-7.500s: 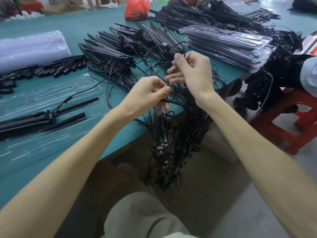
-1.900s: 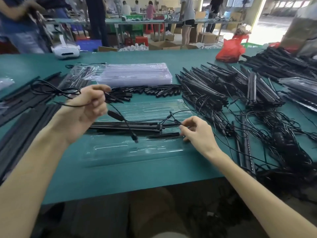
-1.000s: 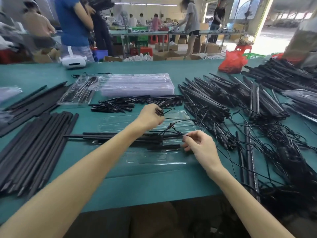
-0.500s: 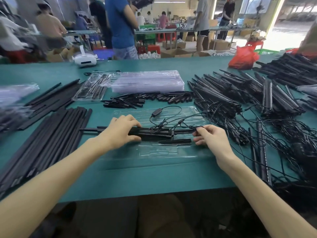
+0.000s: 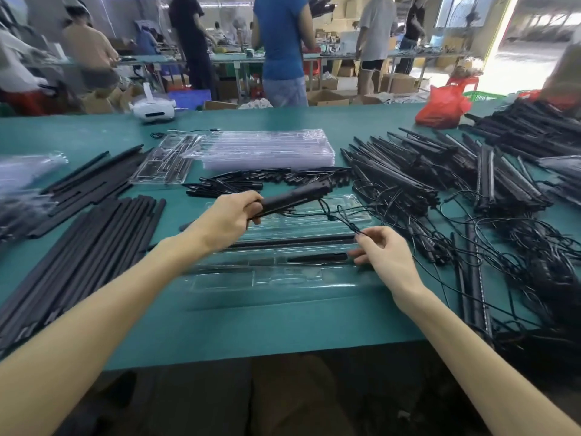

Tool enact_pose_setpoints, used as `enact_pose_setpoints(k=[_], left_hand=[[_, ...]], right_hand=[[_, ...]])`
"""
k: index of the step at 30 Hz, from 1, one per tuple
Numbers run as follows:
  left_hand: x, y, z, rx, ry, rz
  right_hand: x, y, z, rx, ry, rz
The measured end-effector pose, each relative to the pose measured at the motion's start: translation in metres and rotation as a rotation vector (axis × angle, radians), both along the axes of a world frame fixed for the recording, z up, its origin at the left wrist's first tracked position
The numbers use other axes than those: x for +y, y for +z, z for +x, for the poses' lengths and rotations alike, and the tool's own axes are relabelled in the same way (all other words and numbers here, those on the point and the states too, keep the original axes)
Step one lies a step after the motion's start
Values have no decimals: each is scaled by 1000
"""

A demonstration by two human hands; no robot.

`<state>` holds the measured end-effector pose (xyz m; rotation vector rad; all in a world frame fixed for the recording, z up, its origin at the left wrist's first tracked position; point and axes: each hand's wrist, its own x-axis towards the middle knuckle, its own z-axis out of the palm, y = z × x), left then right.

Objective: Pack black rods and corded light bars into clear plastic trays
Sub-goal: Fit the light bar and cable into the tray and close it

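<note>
Black light bar (image 5: 295, 198) hangs left-to-right over the clear tray (image 5: 283, 282), roughly along its slots; left hand (image 5: 226, 221) clamps its left end; right hand (image 5: 386, 253) pinches its cord (image 5: 334, 219)

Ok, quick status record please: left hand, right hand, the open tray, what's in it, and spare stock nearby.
left hand: grips a black light bar, held above the tray
right hand: pinches the cord trailing from that bar
tray: clear, flat on the green table
in tray: one long black rod, one shorter black piece
stock: empty trays stacked behind; loose rods at left
</note>
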<state>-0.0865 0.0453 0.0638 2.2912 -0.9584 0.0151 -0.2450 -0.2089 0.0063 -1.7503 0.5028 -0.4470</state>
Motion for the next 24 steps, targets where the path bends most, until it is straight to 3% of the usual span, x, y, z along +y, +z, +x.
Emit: enact_pose_setpoints(k=[9, 14, 19, 22, 24], left_hand=[[-22, 23, 7, 8, 95, 234], [-15, 23, 11, 45, 128, 270], [-6, 25, 11, -153, 252, 368], [-3, 29, 9, -150, 310, 296], [-3, 32, 8, 48, 314, 160]], right_hand=[[-2, -1, -1, -56, 36, -11], [-1, -2, -4, -62, 67, -36], [-2, -5, -5, -70, 91, -34], [-3, -7, -5, -91, 103, -37], [-4, -8, -6, -122, 109, -38]])
